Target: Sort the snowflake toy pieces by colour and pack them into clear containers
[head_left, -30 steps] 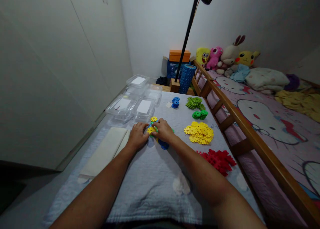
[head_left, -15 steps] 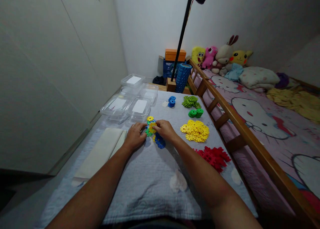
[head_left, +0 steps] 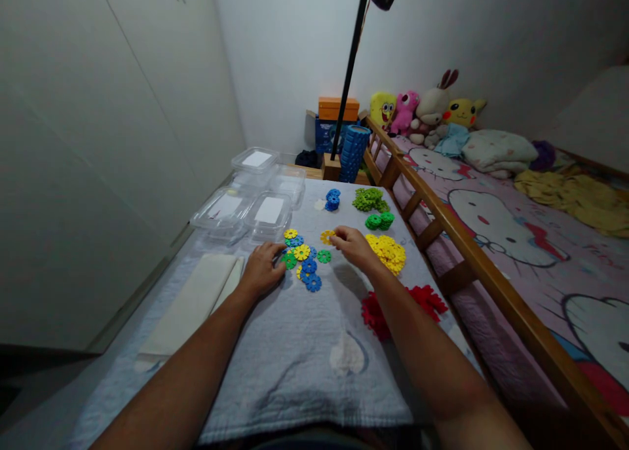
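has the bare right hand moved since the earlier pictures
Yes, the right hand has moved rightward, towards the pile of yellow, flower-shaped plastic discs.

Right fingers point(head_left: 340, 233) pinch yellow disc point(head_left: 326, 238); left fingers point(head_left: 274, 247) beside mixed-colour discs point(head_left: 302, 253).

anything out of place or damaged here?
No damage visible. Only the flower-shaped discs by the left hand stand out: jumbled blue, green and yellow, while the red pile and yellow pile are each one colour.

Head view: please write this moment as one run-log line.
right hand: pinches yellow disc; left hand: at left edge of mixed pile; yellow pile: partly hidden
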### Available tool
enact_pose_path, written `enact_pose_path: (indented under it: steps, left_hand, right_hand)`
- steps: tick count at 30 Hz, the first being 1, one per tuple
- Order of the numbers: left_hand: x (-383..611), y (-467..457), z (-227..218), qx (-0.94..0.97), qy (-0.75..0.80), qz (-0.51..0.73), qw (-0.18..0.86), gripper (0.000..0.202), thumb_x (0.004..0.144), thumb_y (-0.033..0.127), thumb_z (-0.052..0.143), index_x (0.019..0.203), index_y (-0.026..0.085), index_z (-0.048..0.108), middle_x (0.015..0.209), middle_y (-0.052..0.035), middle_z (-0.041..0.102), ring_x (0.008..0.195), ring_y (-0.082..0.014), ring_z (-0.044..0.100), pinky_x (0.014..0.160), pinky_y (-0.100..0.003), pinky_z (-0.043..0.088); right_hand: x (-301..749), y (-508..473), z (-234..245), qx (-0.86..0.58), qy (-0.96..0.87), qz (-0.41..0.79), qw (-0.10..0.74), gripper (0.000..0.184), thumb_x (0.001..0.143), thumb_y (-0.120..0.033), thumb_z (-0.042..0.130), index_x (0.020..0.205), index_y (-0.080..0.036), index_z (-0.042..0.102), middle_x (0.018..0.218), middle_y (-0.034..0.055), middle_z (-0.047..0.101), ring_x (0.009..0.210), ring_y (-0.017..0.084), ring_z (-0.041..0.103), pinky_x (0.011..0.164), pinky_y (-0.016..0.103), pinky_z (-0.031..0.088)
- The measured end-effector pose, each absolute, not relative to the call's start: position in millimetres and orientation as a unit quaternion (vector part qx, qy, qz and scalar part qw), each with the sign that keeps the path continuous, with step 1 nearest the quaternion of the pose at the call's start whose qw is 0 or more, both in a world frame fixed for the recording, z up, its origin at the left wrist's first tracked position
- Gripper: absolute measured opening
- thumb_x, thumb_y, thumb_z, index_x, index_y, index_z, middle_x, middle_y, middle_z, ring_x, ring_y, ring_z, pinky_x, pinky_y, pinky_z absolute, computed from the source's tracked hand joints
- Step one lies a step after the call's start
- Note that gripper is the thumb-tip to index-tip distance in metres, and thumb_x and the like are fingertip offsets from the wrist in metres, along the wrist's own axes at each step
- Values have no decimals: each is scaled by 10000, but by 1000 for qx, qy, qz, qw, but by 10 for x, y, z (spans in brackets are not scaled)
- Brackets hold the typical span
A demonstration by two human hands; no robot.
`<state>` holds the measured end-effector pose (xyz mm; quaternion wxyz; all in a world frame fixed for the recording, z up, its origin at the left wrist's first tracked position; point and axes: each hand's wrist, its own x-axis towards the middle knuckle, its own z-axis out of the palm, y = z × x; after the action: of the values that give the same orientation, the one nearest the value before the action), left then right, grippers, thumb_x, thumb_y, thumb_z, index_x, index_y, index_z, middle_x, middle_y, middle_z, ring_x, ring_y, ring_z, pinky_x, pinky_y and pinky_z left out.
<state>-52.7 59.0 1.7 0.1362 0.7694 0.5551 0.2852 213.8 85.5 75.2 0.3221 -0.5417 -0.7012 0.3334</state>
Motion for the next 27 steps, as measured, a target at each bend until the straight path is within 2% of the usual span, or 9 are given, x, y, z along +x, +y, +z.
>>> enact_pose_path:
  steps: [3,6,10,15,22,27]
  left_hand:
    - [-523,585,22,768,558,284,135,371,809,293,562,1144,196,686,1059,-95,679,1011,-273,615,955,-439,495]
    - [-519,585,26,767,559,285,135,358,817,306,562,1131,192,693,1061,-102,682,1010,-277,616,957,-443,494]
    - [-520,593,17,768,553,294,135,351,812,304,569,1122,204,701,1076,-100,693,1026,-282,614,964,-452,494]
    - [-526,604,-3,766,556,294,130,349,804,296,573,1118,215,702,1069,-88,691,1011,-271,614,974,-443,493]
    - [-539,608,-20,771,551,292,126,339,806,295,566,1109,216,696,1061,-88,686,1015,-275,621,966,-441,495]
    - [-540,604,-8,775,552,281,127,349,820,301,564,1128,197,691,1087,-103,684,1029,-280,623,964,-441,494]
  right_hand:
    - [2631,845,880,-600,-648,319,344,147,784,-285,614,677,-188,588,600,-59,506,580,106,457,557,224,313]
    - [3129,828,880,-651,-589,316,359,52,725,-221,655,729,-180,622,635,-42,574,593,112,516,560,215,347]
    - [3556,787,701,-708,-539,279,362,130,663,-147,701,764,-181,627,613,-48,574,559,110,513,526,203,338]
    - [3640,752,522,-733,-525,242,359,170,608,-90,737,655,-192,608,595,-50,563,585,112,496,542,196,334]
    - [3539,733,535,-745,-565,140,325,193,641,-44,704,633,-200,590,611,-56,552,611,114,476,606,220,317]
    - [3423,674,729,-738,-583,104,323,146,721,-105,694,668,-202,598,667,-30,591,652,133,514,646,243,343]
